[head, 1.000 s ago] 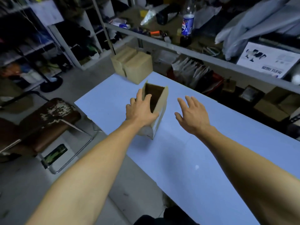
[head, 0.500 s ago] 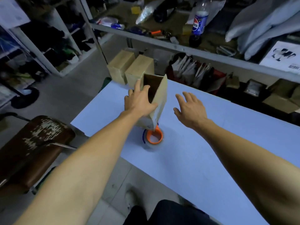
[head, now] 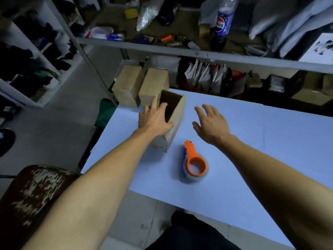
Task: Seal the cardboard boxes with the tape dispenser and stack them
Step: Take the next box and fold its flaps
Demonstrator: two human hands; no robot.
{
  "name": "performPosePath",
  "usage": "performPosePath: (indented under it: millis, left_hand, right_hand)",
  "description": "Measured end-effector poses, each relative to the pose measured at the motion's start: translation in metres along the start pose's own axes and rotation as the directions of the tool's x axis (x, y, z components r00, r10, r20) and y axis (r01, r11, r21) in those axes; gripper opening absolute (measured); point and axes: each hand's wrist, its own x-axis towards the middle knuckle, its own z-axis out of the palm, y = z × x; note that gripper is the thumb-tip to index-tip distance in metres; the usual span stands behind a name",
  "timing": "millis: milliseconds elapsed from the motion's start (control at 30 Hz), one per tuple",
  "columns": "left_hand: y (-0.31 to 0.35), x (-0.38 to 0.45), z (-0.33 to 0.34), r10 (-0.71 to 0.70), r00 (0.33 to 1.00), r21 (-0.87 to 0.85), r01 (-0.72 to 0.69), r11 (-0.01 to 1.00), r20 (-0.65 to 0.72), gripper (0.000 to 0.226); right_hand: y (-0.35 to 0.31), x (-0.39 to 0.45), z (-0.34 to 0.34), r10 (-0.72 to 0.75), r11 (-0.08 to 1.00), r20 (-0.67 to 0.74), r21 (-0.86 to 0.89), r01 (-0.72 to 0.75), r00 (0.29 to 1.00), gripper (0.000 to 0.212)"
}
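An open-topped cardboard box (head: 177, 116) stands on the light blue table (head: 252, 141). My left hand (head: 155, 120) grips its near left edge, thumb over the rim and fingers along the outside. My right hand (head: 210, 123) hovers open just right of the box, fingers spread, touching nothing. The orange tape dispenser (head: 195, 162) with a clear tape roll lies on the table in front of the box, below my right hand. Two closed cardboard boxes (head: 140, 85) stand side by side at the table's far left corner.
A metal shelf (head: 180, 49) with a cola bottle (head: 222, 24), bags and small tools runs behind the table. A worn brown chair (head: 34, 192) stands at the lower left. Shelving with clutter fills the left wall. More cartons (head: 310, 94) sit under the shelf at right.
My view has tilted down and back, bringing the whole tape dispenser into sight. The box has come closer to the two closed boxes. My left hand keeps its grip; the right stays open.
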Motion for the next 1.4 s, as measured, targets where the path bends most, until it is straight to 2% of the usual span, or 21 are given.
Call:
performPosePath:
  millis: [167, 367, 567, 767, 900, 1000, 1100, 1200, 1333, 1400]
  left_hand:
    - [-0.021, 0.023, 0.011, 0.089, 0.993, 0.022, -0.091, 0.996, 0.078, 0.078]
    - [-0.054, 0.042, 0.016, 0.292, 0.942, 0.06, -0.305, 0.95, 0.163, 0.081]
    - [-0.088, 0.066, 0.017, 0.496, 0.853, 0.03, -0.507, 0.861, 0.164, 0.08]
    - [-0.118, 0.085, 0.011, 0.667, 0.711, 0.036, -0.69, 0.723, 0.223, 0.08]
    - [-0.134, 0.094, 0.008, 0.733, 0.634, 0.035, -0.762, 0.647, 0.249, 0.081]
    - [-0.144, 0.1, 0.01, 0.765, 0.603, 0.029, -0.789, 0.614, 0.227, 0.083]
    - [-0.147, 0.1, 0.013, 0.771, 0.602, 0.016, -0.79, 0.613, 0.206, 0.086]
    - [-0.146, 0.096, 0.013, 0.741, 0.646, 0.008, -0.755, 0.656, 0.187, 0.091]
    - [-0.152, 0.084, 0.015, 0.642, 0.766, -0.038, -0.64, 0.767, 0.037, 0.099]
    - [-0.16, 0.073, 0.021, 0.52, 0.847, -0.173, -0.532, 0.829, -0.112, 0.102]
  right_hand:
    - [-0.01, 0.027, 0.008, 0.025, 0.998, 0.03, 0.052, -0.026, 0.999, 0.062]
    - [-0.031, 0.048, 0.015, 0.059, 0.992, 0.038, 0.111, -0.062, 0.998, 0.064]
    - [-0.064, 0.059, 0.024, 0.105, 0.982, 0.026, 0.157, -0.107, 0.994, 0.065]
    - [-0.091, 0.049, 0.029, 0.21, 0.955, 0.049, 0.202, -0.216, 0.976, 0.071]
    - [-0.106, 0.039, 0.035, 0.295, 0.926, 0.076, 0.224, -0.305, 0.952, 0.07]
    - [-0.112, 0.035, 0.041, 0.31, 0.915, 0.091, 0.24, -0.323, 0.946, 0.064]
    - [-0.112, 0.035, 0.046, 0.308, 0.915, 0.08, 0.247, -0.319, 0.948, 0.056]
    - [-0.11, 0.033, 0.046, 0.303, 0.916, 0.063, 0.254, -0.309, 0.951, 0.052]
    - [-0.104, 0.03, 0.046, 0.279, 0.923, 0.056, 0.261, -0.283, 0.959, 0.05]
    - [-0.101, 0.031, 0.049, 0.256, 0.927, 0.051, 0.268, -0.26, 0.965, 0.049]
